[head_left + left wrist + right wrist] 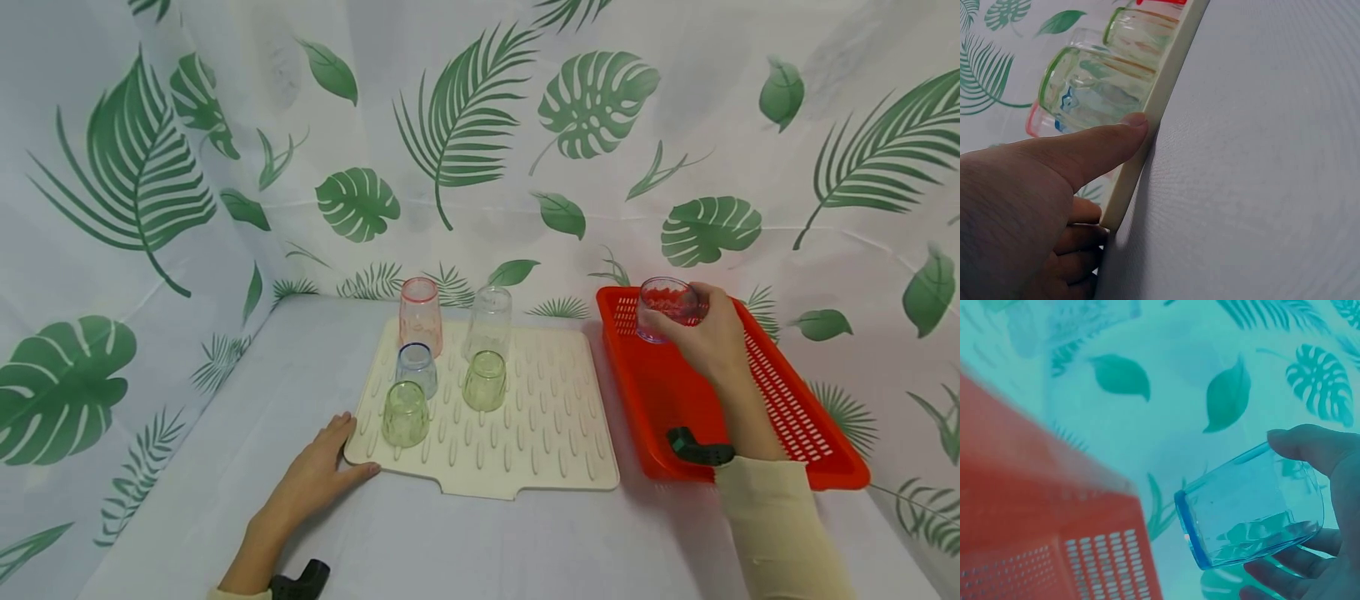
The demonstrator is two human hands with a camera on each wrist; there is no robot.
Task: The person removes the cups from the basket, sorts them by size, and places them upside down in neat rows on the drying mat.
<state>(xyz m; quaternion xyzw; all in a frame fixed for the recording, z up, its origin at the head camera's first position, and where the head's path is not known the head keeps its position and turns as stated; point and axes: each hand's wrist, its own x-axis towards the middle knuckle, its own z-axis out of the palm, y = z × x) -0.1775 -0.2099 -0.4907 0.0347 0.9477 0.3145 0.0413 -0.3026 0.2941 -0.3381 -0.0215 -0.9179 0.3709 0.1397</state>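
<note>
In the head view my right hand (708, 333) grips a short clear glass (666, 302) above the back of the red basket (652, 408). The glass has a blue-purple tint, and its blue end (1191, 531) faces away from the palm in the right wrist view. My left hand (318, 467) rests against the front left corner of the cream draining board (551, 467), its thumb along the front edge. On that board stand a pink glass (421, 321), a tall clear glass (489, 325), a blue glass (417, 371) and two green glasses, one left (406, 417), one right (484, 383).
The red basket has slotted sides and stands just right of the board. A white cloth (465, 550) covers the table. Behind it and at the sides hangs a leaf-patterned sheet (480, 250).
</note>
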